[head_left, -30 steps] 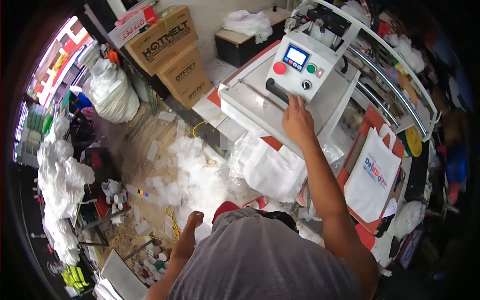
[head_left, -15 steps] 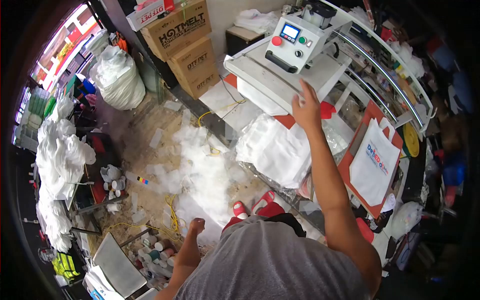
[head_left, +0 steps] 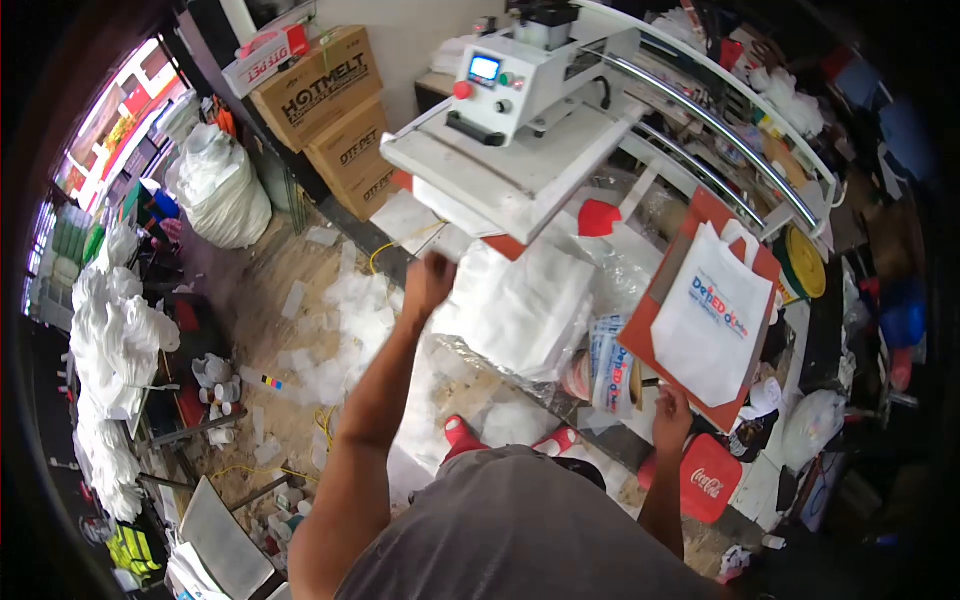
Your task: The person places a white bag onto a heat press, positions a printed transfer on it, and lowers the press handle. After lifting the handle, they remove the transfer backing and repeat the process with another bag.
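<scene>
My left hand [head_left: 430,284] is closed beside the upper left edge of a stack of white fabric bags [head_left: 520,310]; whatever its fingers hold, if anything, is hidden. On the right, my right hand [head_left: 671,416] has its fingers curled close to the lower edge of a reddish-brown pad [head_left: 640,340]; I cannot make out anything in them. A white tote bag [head_left: 705,325] with blue and red print lies on that pad. Between stack and pad sits a roll of clear film with blue print [head_left: 608,368]. The heat press head [head_left: 500,95] has a lit screen and hangs over another pad.
Curved metal rails [head_left: 700,105] run behind the press. Cardboard boxes [head_left: 318,95] stand at the back left, near a bulging white sack [head_left: 222,190]. A red stool [head_left: 708,478] is at lower right. White sheets and a yellow cord [head_left: 325,430] lie on the floor.
My right hand has come down from beside the press head to the pad's lower edge. The left has reached forward from my side to the bag stack. The view has shifted right.
</scene>
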`<state>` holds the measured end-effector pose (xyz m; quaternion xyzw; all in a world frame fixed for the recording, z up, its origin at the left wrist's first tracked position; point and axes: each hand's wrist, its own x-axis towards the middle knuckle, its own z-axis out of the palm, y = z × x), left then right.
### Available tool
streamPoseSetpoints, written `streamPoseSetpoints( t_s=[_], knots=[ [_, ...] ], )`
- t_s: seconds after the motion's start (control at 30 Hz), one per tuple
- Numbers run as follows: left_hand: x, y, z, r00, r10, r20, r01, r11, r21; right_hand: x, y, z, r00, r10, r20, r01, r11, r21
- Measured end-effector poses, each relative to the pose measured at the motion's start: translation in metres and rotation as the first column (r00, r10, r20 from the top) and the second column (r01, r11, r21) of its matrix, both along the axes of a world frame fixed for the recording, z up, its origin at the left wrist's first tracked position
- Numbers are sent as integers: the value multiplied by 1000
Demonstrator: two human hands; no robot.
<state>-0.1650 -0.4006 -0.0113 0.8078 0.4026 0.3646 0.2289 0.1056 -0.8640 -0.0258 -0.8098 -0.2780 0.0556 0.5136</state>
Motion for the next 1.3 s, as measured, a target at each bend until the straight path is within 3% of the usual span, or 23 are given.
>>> streamPoseSetpoints(
  t_s=[0.03,0.07,0.13,0.2,0.23,0.27,0.3,0.33,0.43,0.47,0.5,0.6,0.7,0.77,0.9,1.0,1.13,1.2,1.27,1.3],
  knots=[
    [38,20,31,993,11,118,-13,1000,15,12,-15,-1,1000,-7,-1,7,1000,8],
    [71,33,61,996,78,44,-84,987,137,23,-33,4,998,-55,0,55,998,25],
    [124,30,110,988,-54,145,27,983,180,43,-68,13,991,-136,-15,136,990,30],
    [173,13,121,975,-179,129,161,977,142,73,-99,26,967,-175,183,198,974,-113],
    [200,-15,128,968,-215,130,199,972,126,90,-115,18,967,-209,145,223,971,-85],
    [223,-49,128,958,-256,127,243,964,106,109,-131,10,963,-248,105,255,965,-59],
    [248,-76,117,958,-282,47,264,935,236,122,-134,13,943,-308,123,311,951,-4],
    [271,-98,97,926,-374,41,367,922,119,143,-139,11,931,-339,138,354,929,-104],
    [332,-189,60,776,-624,97,630,775,-56,206,-131,-12,905,-384,181,384,923,39],
    [352,-218,47,745,-658,110,667,735,-117,221,-123,-3,892,-401,210,417,908,-39],
    [372,-241,33,700,-713,39,714,697,-66,240,-117,-10,868,-390,308,413,911,-11],
    [425,-300,7,593,-799,-103,796,600,-71,283,-103,-32,873,-462,155,477,876,-75],
    [464,-347,5,544,-832,-110,836,549,-17,292,-100,-36,857,-511,66,514,838,-184],
    [489,-362,0,514,-846,-140,857,514,38,284,-100,4,833,-415,-367,421,905,-68],
    [515,-384,-4,529,-811,-252,849,501,170,289,-101,-10,821,-377,-429,419,908,3],
    [526,-388,-10,523,-794,-311,851,509,131,293,-102,-23,856,-388,-343,399,916,-41],
    [533,-367,-16,571,-780,-257,813,582,40,298,-104,-48,858,-354,-373,380,925,-4],
    [527,-327,-17,682,-667,-299,727,660,188,301,-105,-67,867,-404,-292,420,907,-10],
    [510,-269,-30,840,-489,-234,542,770,337,295,-105,-36,863,-381,-332,395,918,-28],
    [493,-232,-33,864,-362,-349,468,834,293,291,-104,-22,856,-361,-369,373,927,-42]
  ],
)
